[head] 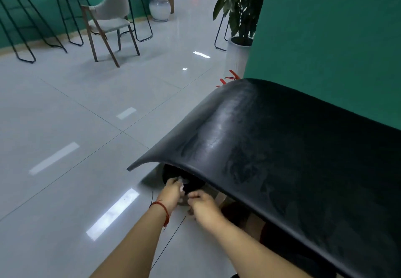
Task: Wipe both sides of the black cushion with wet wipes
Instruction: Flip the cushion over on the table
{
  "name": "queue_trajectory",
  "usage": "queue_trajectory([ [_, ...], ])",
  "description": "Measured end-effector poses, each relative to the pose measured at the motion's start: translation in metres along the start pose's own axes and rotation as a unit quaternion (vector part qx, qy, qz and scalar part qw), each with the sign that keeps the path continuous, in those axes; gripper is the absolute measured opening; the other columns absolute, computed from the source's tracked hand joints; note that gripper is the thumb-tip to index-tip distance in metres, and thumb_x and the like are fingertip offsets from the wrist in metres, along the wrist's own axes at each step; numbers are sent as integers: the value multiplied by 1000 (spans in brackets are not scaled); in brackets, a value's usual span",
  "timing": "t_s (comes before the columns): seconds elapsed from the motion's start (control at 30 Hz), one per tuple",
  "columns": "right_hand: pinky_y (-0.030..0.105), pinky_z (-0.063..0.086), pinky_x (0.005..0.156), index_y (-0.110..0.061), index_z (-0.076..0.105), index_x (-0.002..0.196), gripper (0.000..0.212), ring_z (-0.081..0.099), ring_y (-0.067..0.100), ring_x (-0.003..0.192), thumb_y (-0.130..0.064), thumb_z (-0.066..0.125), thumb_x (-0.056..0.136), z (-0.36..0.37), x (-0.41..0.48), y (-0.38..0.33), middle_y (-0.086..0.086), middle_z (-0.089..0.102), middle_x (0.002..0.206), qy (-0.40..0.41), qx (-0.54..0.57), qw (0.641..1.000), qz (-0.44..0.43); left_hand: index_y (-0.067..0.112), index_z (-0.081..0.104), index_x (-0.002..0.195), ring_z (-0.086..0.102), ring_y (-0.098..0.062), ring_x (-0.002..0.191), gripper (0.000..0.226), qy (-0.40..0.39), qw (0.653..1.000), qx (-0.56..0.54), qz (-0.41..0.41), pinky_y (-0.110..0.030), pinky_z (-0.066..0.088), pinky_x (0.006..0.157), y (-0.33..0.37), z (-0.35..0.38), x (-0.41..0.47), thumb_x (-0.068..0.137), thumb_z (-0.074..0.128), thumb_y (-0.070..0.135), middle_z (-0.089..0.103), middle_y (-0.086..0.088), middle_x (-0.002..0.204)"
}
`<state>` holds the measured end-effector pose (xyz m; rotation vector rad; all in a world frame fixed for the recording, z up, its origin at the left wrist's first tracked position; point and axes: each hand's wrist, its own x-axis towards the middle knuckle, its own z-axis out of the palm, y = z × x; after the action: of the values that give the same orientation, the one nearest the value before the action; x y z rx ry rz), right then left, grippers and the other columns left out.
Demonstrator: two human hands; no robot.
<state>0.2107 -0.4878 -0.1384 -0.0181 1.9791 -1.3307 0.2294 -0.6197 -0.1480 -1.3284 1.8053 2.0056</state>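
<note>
The black cushion [282, 147] is a long, glossy pad that arches over something at the right, and its near-left corner hangs free above the floor. Below that corner my left hand [172, 193], with a red string on the wrist, pinches a small white wet wipe [181, 185] at the mouth of a round black container [188, 179] on the floor. My right hand [202, 204] is right beside it with its fingers curled. Whether it holds anything is hidden from view.
Glossy grey floor tiles [76, 147] spread out to the left. A grey chair [108, 21] and black bar stools [19, 21] stand by the far green wall. A potted plant in a white pot [237, 54] is beside the green wall [325, 39] behind the cushion.
</note>
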Motion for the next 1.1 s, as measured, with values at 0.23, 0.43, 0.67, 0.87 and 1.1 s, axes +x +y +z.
queue_trajectory([
  [0.23, 47, 43, 118, -19, 58, 136, 30, 55, 19, 123, -13, 39, 113, 4, 40, -5, -2, 58, 130, -10, 264, 957, 123, 14, 55, 147, 66, -35, 102, 66, -45, 968, -233, -87, -49, 48, 96, -5, 3, 15, 109, 26, 59, 67, -21, 133],
  [0.43, 44, 53, 110, -21, 68, 117, 18, 70, 19, 116, -11, 56, 107, -11, 21, -1, -5, 69, 126, -7, 250, 964, 94, 21, 45, 155, 51, -32, 140, 63, -24, 932, -359, -36, -57, 37, 116, -3, 7, 14, 109, 27, 60, 56, -11, 152],
  [0.67, 36, 57, 95, -14, 82, 113, 23, 74, 18, 111, -13, 80, 90, -49, -49, -15, 1, 79, 118, -17, 281, 959, 35, 11, 60, 139, 68, -32, 123, 47, -75, 903, -415, 83, -51, 47, 114, 55, 12, -33, 106, 54, 44, 72, -14, 131],
  [0.87, 41, 53, 90, -22, 72, 125, 40, 74, 26, 102, -44, 76, 93, -85, -106, -36, 2, 80, 117, 1, 321, 947, -25, 5, 58, 139, 74, -34, 112, 47, -76, 891, -435, 101, -45, 60, 91, 83, 24, -67, 102, 66, 32, 73, -19, 126],
  [1.1, 40, 56, 83, -22, 84, 106, 65, 77, 24, 95, -76, 58, 82, -134, -160, -90, 1, 82, 107, 100, 270, 951, -117, 10, 53, 146, 75, -30, 111, 52, -70, 904, -390, 158, -40, 61, 85, 134, 17, -104, 100, 69, 29, 73, -15, 128],
])
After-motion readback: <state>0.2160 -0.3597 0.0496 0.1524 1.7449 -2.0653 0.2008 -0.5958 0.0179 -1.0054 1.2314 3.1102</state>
